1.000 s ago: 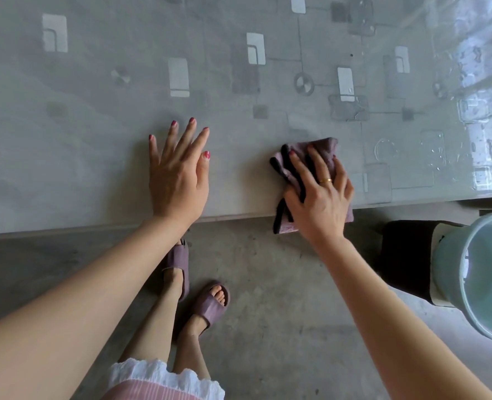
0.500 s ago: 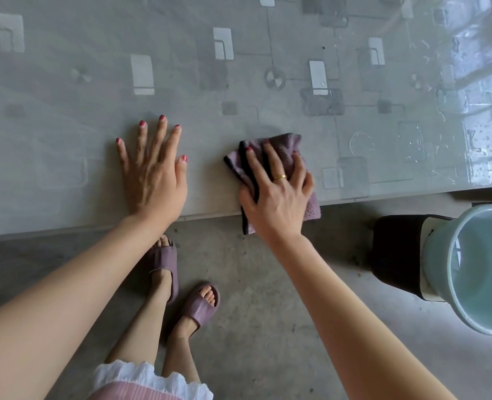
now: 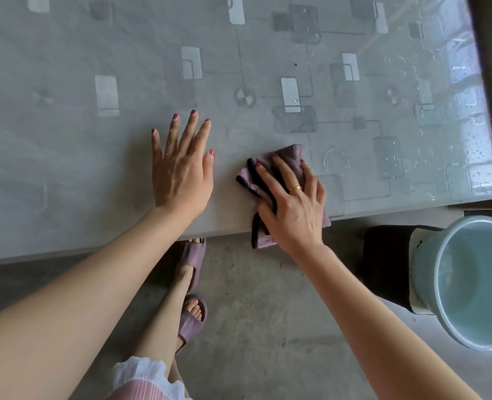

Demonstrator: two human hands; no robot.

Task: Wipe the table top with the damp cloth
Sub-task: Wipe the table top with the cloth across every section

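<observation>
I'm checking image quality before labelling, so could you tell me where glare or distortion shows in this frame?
Head view: window glare washes out the table top at its right end, where wet streaks glint; wide-angle lens bows the table's near edge; both hands, left hand and right hand on the cloth, look sharp.

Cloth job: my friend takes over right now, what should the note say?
Left hand: flat on the table, fingers straight, holding nothing.
Right hand: pressing the cloth at the near edge, part of it hanging over.
Bucket: on the floor, right.
Done: the right end looks wet and streaky.
Left: the left part looks dull, probably unwiped; work that way.
</observation>
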